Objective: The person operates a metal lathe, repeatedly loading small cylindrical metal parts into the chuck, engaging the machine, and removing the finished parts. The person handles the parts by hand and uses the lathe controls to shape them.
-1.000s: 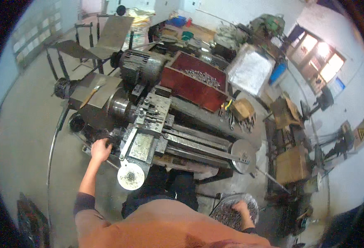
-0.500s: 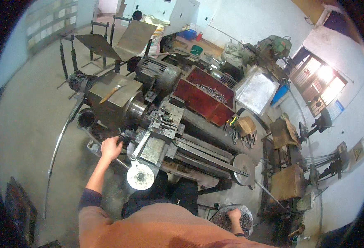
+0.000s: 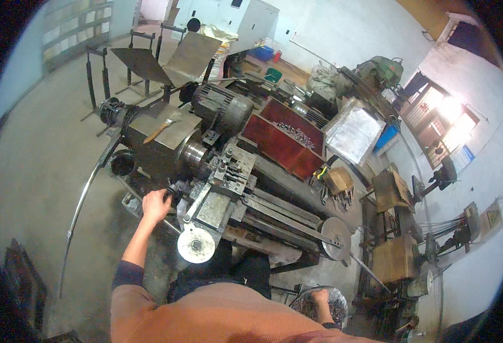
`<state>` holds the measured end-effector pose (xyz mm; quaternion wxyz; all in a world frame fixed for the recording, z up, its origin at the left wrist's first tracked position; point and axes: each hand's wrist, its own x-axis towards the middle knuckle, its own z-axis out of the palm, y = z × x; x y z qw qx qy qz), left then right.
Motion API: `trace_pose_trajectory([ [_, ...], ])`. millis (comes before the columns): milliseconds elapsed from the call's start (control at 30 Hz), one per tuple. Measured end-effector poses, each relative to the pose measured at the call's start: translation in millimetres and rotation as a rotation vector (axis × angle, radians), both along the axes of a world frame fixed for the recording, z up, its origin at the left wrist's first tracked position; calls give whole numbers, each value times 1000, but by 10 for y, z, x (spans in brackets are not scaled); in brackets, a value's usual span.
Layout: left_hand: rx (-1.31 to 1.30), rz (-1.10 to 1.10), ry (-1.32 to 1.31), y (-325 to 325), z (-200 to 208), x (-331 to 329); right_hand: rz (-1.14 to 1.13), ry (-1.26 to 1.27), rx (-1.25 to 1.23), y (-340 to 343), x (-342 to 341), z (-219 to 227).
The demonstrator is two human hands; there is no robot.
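Observation:
A small bench lathe stands before me, its headstock (image 3: 157, 134) on the left and its carriage (image 3: 214, 208) in the middle. My left hand (image 3: 157, 206) is closed round a dark handle (image 3: 171, 192) at the front of the lathe, below the chuck (image 3: 194, 155). Just right of that hand sits a pale round handwheel (image 3: 196, 246) on the cross slide. Low on the right, my right hand (image 3: 320, 297) reaches into a round pan (image 3: 343, 306) of small metal pieces. Its fingers look drawn together, but what they hold is hidden.
Behind the lathe bed is a red tray (image 3: 280, 140) of small metal parts, beside a motor (image 3: 223, 107). A wooden-handled brush (image 3: 159, 131) lies on the headstock. Pliers (image 3: 320, 173) and other tools lie by a cardboard box (image 3: 338, 180). A long curved rod (image 3: 83, 200) hangs down left.
My right hand has shifted slightly within the pan. The left hand keeps its grip on the handle. The whole view has moved a little.

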<state>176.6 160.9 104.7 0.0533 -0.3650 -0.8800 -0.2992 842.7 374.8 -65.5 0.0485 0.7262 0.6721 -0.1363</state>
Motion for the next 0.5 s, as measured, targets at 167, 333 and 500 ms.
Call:
trace_pose_trajectory([
  [167,-21,-8,-19,24,-49,-18,-58,256,81,-238,-121,424],
  [333,1,-49,-23,75,-48,15,134,-54,-73,-96,363,-29],
  [500,-100,-196,-53,12,-77,-70,-5,-16,26,-151,108,335],
])
